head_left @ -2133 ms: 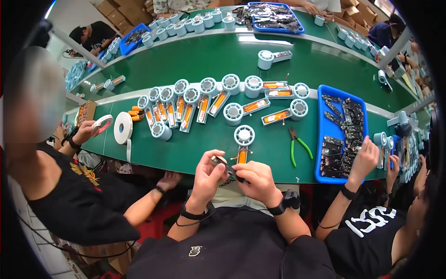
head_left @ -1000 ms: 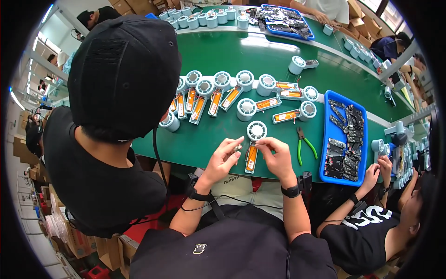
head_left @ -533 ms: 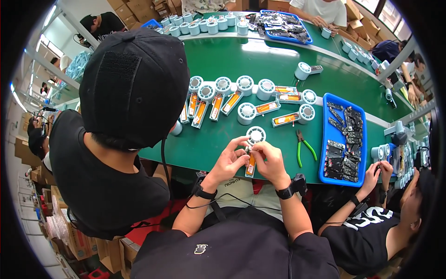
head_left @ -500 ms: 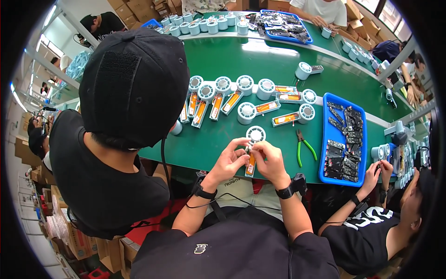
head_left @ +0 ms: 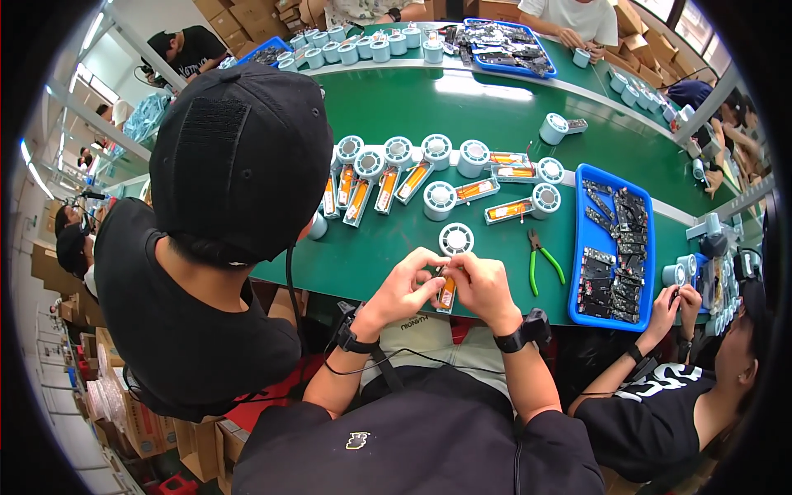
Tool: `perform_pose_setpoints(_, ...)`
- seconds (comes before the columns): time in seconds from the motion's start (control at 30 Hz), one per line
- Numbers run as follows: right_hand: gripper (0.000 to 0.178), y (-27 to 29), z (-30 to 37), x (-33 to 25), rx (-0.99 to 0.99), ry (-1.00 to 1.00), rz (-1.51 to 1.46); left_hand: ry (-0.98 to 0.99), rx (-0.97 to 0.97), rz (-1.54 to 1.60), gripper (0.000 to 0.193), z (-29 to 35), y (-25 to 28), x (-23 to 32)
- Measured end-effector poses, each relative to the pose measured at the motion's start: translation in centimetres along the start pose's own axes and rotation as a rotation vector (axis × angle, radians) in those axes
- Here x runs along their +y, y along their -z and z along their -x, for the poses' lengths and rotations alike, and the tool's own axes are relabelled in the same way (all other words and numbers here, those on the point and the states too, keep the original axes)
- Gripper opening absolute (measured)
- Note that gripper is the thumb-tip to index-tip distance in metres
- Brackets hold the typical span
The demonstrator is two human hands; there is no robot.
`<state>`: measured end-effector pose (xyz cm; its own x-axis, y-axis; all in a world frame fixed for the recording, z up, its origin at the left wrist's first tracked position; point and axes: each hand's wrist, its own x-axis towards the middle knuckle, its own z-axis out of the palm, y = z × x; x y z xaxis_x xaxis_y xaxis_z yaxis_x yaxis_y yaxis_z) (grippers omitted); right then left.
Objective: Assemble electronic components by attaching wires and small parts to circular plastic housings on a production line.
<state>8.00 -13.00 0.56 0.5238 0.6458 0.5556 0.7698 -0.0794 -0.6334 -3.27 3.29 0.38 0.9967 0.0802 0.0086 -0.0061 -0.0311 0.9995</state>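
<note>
In front of me at the table's near edge lies a light-blue fan-like unit, its round grille facing up and its open handle toward me. An orange battery pack shows in that handle. My left hand and my right hand meet over the neck of the unit, thumbs and fingertips pinched close together. Whatever small part they hold is hidden by the fingers. Green-handled cutting pliers lie to the right of my right hand.
Several similar units with orange batteries stand beyond my hands. A blue tray of dark circuit boards is on the right. One unit lies on the farther green strip. Co-workers sit close on the left and right.
The unit on the farther green strip has shifted to the right. My fingers have drawn closer together over the neck, covering the small part glimpsed between them before.
</note>
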Motion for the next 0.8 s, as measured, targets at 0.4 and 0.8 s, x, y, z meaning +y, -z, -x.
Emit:
perform_pose_setpoints(0.4,0.013,-0.2,-0.4,2.0,0.053,0.005,-0.073,0.158,-0.102,0.127,0.02,-1.4,0.6,1.9)
perform_pose_setpoints(0.8,0.013,1.9,0.3,0.2,0.038,-0.261,-0.076,0.085,0.031,-0.207,0.023,-2.0,1.9,2.7)
